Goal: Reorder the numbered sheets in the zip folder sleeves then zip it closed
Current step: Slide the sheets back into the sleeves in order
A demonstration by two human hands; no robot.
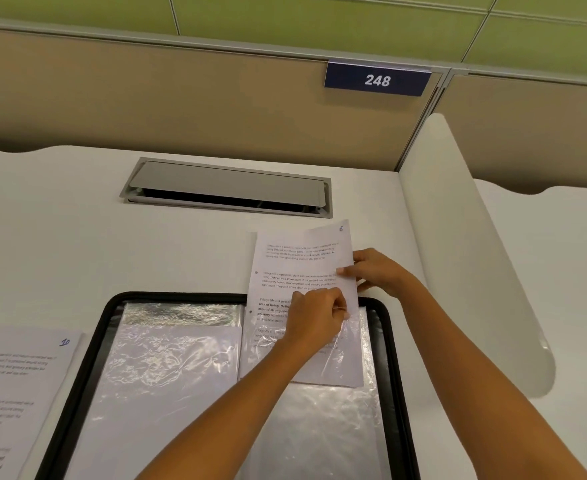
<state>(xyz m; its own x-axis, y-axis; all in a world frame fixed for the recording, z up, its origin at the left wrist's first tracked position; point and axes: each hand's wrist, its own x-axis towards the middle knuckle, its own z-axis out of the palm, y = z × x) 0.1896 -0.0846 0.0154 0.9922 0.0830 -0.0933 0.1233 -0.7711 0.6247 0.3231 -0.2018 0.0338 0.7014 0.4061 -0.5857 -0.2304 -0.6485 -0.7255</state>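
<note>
- Sheet 6 (302, 268) stands tilted over the far right corner of the open zip folder (77, 372). Its lower part is tucked into the clear sleeve (340, 355) on the right, and its upper part sticks out past the black rim onto the white surface (60, 220).
- My left hand (316, 318) reaches in from below with the fingers curled. It pinches the sleeve's upper edge where it lies over the sheet; I cannot tell whether paper is in that pinch too.
- My right hand (380, 271) comes in from the right and grips the sheet's right edge, thumb on the printed face and fingers behind.
- Both hands sit at the sheet's right side, the left one lower and covering part of the text.
- The left-hand sleeve (167, 362) holds a pale sheet under crinkled plastic.
- Sheet 10 (21, 382) lies on the surface just left of the folder.
- Beyond the folder a grey cable hatch (229, 187) is set into the surface.
- A white divider (458, 254) stands close to my right hand, and a plate reading 248 (376, 80) hangs on the partition behind.
</note>
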